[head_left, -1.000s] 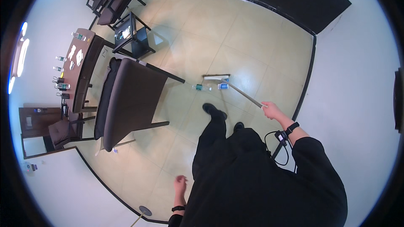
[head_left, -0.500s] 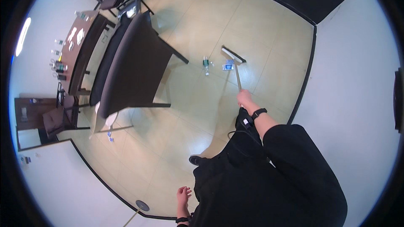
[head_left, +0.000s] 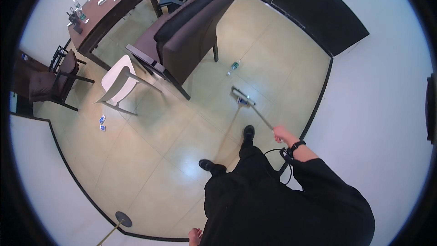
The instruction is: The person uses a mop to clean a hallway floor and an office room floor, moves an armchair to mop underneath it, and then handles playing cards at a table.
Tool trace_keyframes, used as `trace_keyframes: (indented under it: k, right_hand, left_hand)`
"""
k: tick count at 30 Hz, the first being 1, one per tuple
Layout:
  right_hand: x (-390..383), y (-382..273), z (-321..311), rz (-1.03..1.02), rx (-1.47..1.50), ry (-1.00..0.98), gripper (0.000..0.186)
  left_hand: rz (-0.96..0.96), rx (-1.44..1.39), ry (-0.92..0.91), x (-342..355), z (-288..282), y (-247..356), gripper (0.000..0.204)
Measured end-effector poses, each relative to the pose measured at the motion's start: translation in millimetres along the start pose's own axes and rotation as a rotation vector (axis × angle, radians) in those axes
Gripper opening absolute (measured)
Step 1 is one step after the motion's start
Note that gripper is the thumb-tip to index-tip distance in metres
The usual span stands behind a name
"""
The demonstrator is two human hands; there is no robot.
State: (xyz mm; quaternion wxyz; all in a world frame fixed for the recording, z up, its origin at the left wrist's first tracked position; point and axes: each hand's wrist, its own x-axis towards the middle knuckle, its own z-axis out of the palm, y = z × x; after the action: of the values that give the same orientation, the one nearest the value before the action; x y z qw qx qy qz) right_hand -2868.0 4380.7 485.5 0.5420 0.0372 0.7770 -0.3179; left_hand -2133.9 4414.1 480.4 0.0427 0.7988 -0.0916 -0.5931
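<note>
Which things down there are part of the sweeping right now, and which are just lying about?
In hand: broom in right hand's grip; plastic bottle and blue scrap by its head.

Lying about: sofa, white chair, blue packets, desk. Left hand is empty.

Left hand (head_left: pixel 195 236) cut off below

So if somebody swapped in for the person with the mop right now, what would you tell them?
Right hand: closed on the mop handle, arm stretched forward.
Left hand: down at the side, holding nothing.
Mop head: flat on the tiled floor, with a small blue scrap against it.
A plastic bottle lies on the floor just beyond, near the dark sofa.
Two small blue packets lie by the white chair.
Left: bottle, scrap and packets are not yet picked up.
</note>
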Motion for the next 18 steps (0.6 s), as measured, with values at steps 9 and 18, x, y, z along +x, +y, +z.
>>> trace_keyframes:
  k: [9, 18]
  right_hand:
    - [-78, -25, -14, 0.049, 0.179, 0.080, 0.028]
    - [74, -153, -81, -0.327, -0.475, 0.290, 0.032]
  left_hand:
    - [0.181, 0.013, -0.132, -4, 94, 112, 0.025]
    - [0.120, 0.066, -0.047, -105, 138, 72, 0.026]
